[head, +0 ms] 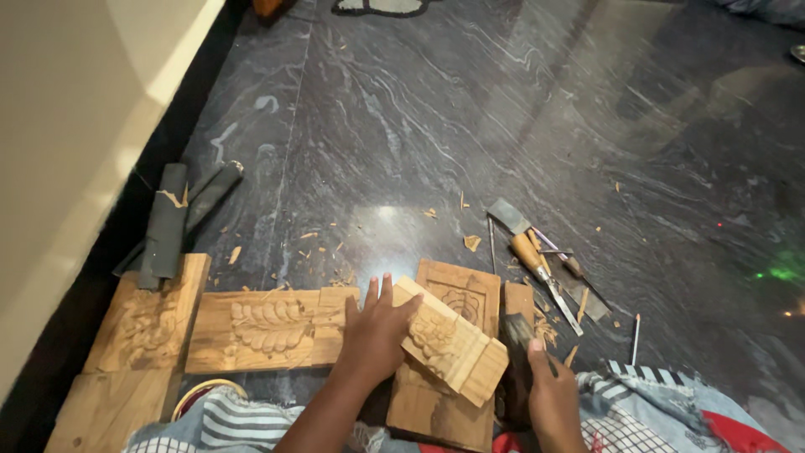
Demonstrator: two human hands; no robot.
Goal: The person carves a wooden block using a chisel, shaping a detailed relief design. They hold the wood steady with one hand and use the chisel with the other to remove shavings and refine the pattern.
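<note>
Dark veined stone floor [470, 109], polished, strewn with chips. Long carved plank [260, 329], near left. Carved wood block [449, 340], near centre, tilted on a carved panel [459, 295]: stiff, probably fairly heavy, safest held by its plain sides, since the relief could chip. Left hand [375, 334] lies flat, fingers spread, pressing the block's left end. Right hand [552, 394] wraps a dark tool [516, 352], its shape hard to make out. Chisels [537, 260], right. Forearms cut off below.

My left hand [375, 331] lies flat, fingers spread and pointing far; my right hand [553, 394], nearer, is curled shut, thumb up.
</note>
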